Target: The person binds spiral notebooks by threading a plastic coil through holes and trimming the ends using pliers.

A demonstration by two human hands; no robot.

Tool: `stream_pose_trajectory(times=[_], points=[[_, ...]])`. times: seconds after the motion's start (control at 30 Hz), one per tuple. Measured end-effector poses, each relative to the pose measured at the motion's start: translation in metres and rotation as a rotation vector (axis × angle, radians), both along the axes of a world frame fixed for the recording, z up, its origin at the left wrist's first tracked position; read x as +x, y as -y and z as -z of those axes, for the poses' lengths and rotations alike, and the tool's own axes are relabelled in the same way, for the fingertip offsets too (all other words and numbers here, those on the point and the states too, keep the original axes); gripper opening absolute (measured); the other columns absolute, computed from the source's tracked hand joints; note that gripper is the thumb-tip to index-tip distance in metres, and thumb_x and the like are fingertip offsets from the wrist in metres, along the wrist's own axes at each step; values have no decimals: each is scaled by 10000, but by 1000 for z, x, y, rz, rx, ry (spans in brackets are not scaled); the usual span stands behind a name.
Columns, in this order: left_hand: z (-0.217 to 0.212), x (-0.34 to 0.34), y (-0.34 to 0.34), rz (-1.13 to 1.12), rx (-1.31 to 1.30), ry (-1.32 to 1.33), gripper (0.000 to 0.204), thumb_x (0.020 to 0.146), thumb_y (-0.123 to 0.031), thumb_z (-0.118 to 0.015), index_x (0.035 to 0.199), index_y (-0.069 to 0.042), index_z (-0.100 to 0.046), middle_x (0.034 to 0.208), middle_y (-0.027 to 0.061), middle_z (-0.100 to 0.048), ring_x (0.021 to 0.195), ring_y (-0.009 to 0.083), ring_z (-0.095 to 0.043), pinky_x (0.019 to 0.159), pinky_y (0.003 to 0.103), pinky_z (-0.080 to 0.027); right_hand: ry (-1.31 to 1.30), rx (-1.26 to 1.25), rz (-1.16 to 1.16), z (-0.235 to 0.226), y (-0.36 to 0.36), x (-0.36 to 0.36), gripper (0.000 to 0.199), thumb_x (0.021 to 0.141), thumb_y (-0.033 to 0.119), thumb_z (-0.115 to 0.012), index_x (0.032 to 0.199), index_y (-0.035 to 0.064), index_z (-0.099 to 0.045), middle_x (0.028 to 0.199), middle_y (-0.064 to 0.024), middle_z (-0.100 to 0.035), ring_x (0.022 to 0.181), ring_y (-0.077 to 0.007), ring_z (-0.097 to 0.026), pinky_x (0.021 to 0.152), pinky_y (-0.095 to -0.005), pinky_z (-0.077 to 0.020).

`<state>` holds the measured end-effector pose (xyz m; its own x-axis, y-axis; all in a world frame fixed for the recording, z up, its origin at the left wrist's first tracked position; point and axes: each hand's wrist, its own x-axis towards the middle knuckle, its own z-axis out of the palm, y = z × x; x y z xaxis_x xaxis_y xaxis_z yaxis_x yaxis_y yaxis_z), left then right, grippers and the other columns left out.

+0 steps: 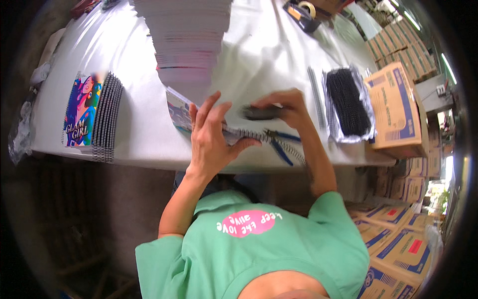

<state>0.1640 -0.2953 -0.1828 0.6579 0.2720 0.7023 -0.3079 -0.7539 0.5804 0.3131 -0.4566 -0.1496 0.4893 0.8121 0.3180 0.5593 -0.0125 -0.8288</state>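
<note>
My left hand (211,132), fingers spread and thumb stretched out, lies against a booklet (180,112) with a colourful cover. Along the booklet's near edge runs a dark spiral coil (249,133), close to my left thumb. My right hand (289,105) is closed round a dark oblong object (261,112), too blurred to name, held above the coil. Blue-handled pliers (285,144) lie on the table below my right hand, beside a loose-looking length of wire coil (294,153). Just beyond the booklet rises a tall stack of printed sheets (186,37).
At the left, a pile of spiral-bound notebooks (82,112) shows its coils. Right of my hands lies a plastic bag of black coils (348,102), next to a cardboard box (396,109). A tape dispenser (302,15) stands far back. Several cartons (398,249) are stacked lower right.
</note>
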Motion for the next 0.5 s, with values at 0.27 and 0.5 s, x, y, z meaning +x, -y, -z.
stream_pose_trajectory(times=[0.27, 0.5], points=[[-12, -6, -53, -223, 200, -137, 620, 368, -578, -811, 692, -98, -588, 835, 64, -458, 1131, 299, -413, 980, 521, -245, -187, 189, -174, -7, -18, -9, 283, 655, -76, -569, 888, 4, -708, 894, -141, -694, 819, -211, -674, 749, -274, -521], [-17, 2, -53, -164, 175, -30, 639, 333, -547, -824, 666, -69, -563, 908, 88, -427, 1099, 331, -397, 918, 444, -334, -183, 146, -243, -11, -34, -8, 337, 652, -133, -558, 915, 16, -707, 887, -121, -697, 824, -181, -667, 761, -268, -507]])
